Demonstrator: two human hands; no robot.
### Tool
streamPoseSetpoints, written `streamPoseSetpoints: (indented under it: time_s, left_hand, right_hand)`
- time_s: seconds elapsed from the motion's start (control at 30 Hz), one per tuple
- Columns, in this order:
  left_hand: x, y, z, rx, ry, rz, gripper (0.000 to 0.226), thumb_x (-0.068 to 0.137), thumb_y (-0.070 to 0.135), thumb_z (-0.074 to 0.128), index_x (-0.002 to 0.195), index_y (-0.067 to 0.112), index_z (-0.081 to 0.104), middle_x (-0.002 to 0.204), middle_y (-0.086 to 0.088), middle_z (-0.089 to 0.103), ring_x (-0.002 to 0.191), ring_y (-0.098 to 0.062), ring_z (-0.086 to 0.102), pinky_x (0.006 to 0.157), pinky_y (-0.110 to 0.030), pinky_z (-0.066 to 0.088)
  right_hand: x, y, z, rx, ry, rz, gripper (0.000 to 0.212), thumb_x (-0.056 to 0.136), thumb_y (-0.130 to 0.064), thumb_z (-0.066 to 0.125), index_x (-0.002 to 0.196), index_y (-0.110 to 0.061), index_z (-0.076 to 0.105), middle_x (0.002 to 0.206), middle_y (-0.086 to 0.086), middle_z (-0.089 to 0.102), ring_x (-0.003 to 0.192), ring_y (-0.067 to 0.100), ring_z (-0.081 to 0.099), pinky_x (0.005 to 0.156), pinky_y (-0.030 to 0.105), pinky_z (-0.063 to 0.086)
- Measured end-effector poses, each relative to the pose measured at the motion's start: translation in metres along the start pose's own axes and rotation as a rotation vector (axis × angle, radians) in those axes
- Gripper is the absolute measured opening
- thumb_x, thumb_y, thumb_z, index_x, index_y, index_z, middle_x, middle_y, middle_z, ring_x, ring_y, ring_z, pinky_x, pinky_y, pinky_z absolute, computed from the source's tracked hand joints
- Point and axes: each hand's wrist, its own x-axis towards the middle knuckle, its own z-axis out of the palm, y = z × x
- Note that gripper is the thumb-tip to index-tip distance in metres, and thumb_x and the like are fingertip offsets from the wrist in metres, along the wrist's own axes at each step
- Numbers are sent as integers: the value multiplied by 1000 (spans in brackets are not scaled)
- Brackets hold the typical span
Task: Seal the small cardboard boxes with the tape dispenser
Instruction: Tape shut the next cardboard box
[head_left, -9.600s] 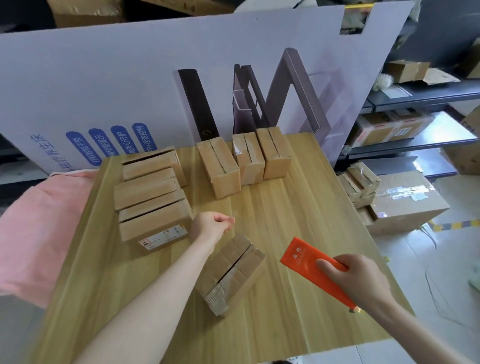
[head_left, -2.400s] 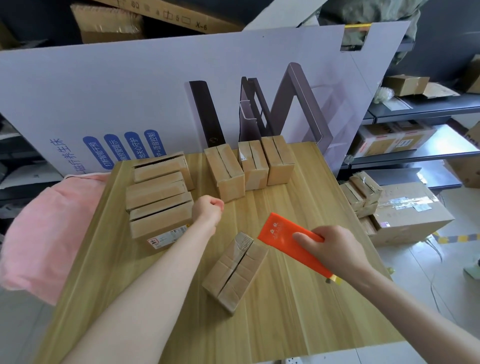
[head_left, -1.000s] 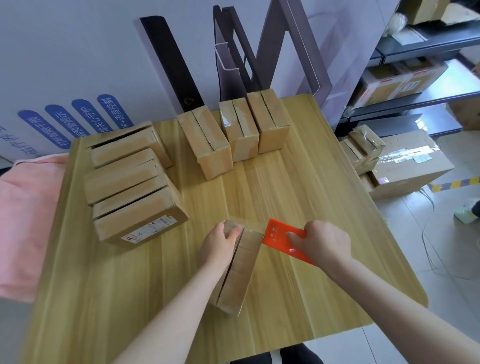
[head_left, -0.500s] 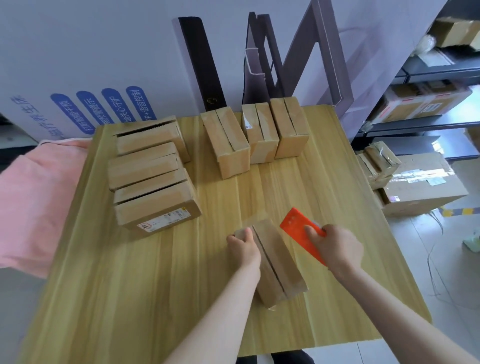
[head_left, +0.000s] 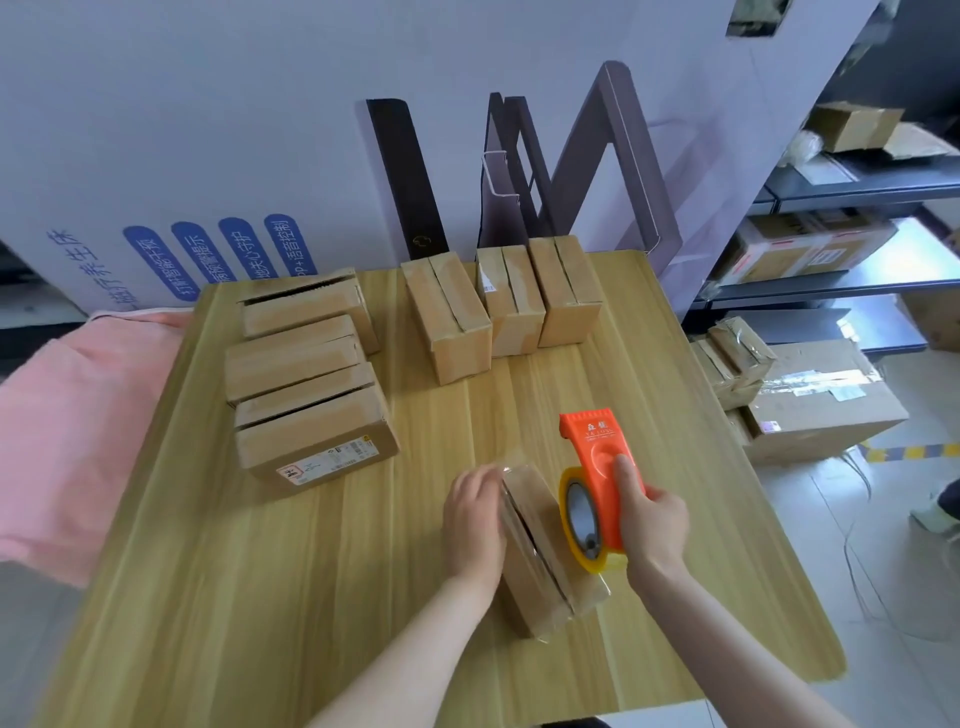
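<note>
A small cardboard box (head_left: 545, 571) lies on the wooden table (head_left: 322, 571) near its front edge, its top seam running away from me. My left hand (head_left: 475, 519) holds the box by its left side, fingers laid along the far top corner. My right hand (head_left: 652, 525) grips the orange tape dispenser (head_left: 597, 478), whose yellowish tape roll (head_left: 582, 519) stands against the box's right top edge. A clear strip of tape shines over the box's far end.
Several boxes (head_left: 306, 374) lie in a row at the table's left. Three more boxes (head_left: 498, 306) stand at the back. A large white printed carton (head_left: 208, 130) walls the rear. Pink cloth (head_left: 67, 415) lies left; shelves and floor boxes (head_left: 810, 400) are right.
The box was turned so its seam points away from me. My right hand has tipped the dispenser upright and brought its roll against the box. My left hand stays on the box's left side.
</note>
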Motion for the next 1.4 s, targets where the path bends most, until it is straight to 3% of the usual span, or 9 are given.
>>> streamPoseSetpoints:
  time_s: [0.2,0.33,0.47,0.7,0.8,0.9,1.03,1.2,1.4]
  left_hand:
    - [15,4,1,107,-174,68,41,97,8,40,134,21,49,136,7,50,128,-11,41,98,-12,26]
    - [32,5,4,321,-309,189,41,89,13,54,128,24,44,124,3,52,116,-22,49,95,-30,42]
    - [60,20,-4,465,-640,115,67,83,0,56,141,24,32,139,-3,37,131,-30,33,98,-41,43]
    - [92,37,-6,625,-928,120,46,85,2,53,121,27,37,125,-8,37,119,-34,39,87,-43,48]
    - [88,30,-7,595,-839,111,54,85,7,57,128,35,39,129,-3,40,122,-32,43,91,-42,49]
    - [66,14,-18,396,-532,-16,68,83,13,64,141,39,38,135,6,46,122,-22,48,96,-36,47]
    - [26,-16,-25,196,-155,-65,42,87,42,63,126,27,59,122,12,57,105,-13,58,80,-29,52]
    - [13,-14,-18,-48,-93,-323,38,91,39,61,125,22,64,123,0,65,111,-19,61,88,-31,49]
    - [-2,8,-10,-269,-2,-538,39,101,18,45,141,16,47,133,0,58,128,-17,50,101,-24,37]
  right_hand:
    - [0,2,3,-36,10,-25,55,89,-53,57,65,-3,61,55,10,56,51,23,51,54,33,41]
    - [3,7,5,-45,20,-23,69,86,-59,55,70,7,63,56,14,58,50,23,52,52,34,42]
    - [5,8,8,-80,14,-40,73,84,-63,53,77,8,65,70,23,67,53,25,56,54,39,49]
    - [7,6,6,-90,4,-38,67,86,-62,54,74,3,68,68,18,68,64,36,66,59,44,54]
    - [6,7,7,-85,1,-30,67,86,-62,53,73,3,67,67,18,68,55,29,61,56,39,51]
    - [6,8,7,-83,4,-24,70,85,-64,52,75,4,66,68,19,68,57,31,62,55,39,50]
    - [3,7,4,-72,2,-24,70,86,-61,52,73,6,65,60,17,62,51,22,54,53,35,44]
    - [1,5,3,-62,0,-32,58,87,-57,54,65,-4,61,56,9,52,51,22,49,53,33,39]
    - [-2,0,4,-63,-9,-26,55,88,-55,54,60,-9,55,53,8,51,50,22,47,53,33,38]
